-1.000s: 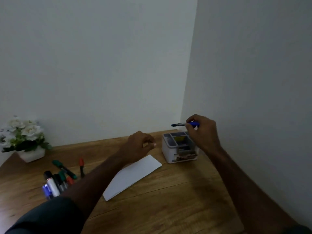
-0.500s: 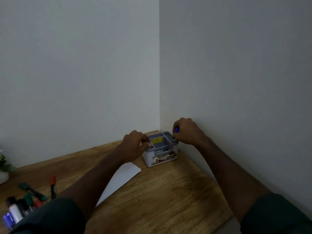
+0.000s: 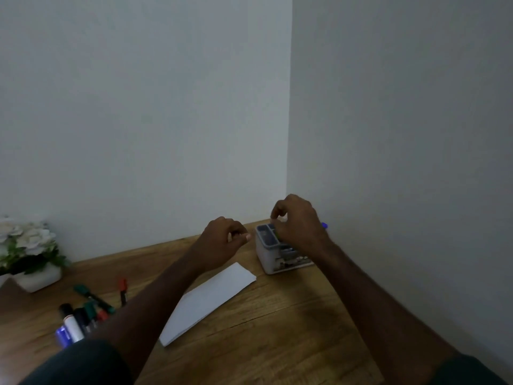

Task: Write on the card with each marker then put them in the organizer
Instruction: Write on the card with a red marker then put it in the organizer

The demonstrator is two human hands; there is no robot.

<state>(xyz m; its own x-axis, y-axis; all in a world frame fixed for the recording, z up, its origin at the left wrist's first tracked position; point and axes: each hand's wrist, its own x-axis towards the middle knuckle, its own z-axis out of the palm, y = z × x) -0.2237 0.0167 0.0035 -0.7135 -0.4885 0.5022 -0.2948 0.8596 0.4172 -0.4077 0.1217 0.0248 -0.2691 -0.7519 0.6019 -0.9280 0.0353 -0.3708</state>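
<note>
Over the small white-and-grey plastic organizer point(image 3: 273, 247), our right hand point(image 3: 298, 222) pinched a blue-capped marker point(image 3: 324, 225) for insertion; left hand point(image 3: 223, 240) loosely curled, grasping nothing.

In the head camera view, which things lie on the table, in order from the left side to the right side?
flower pot → cluster of markers → red marker → white card → left hand → organizer → right hand → blue marker tip
</note>
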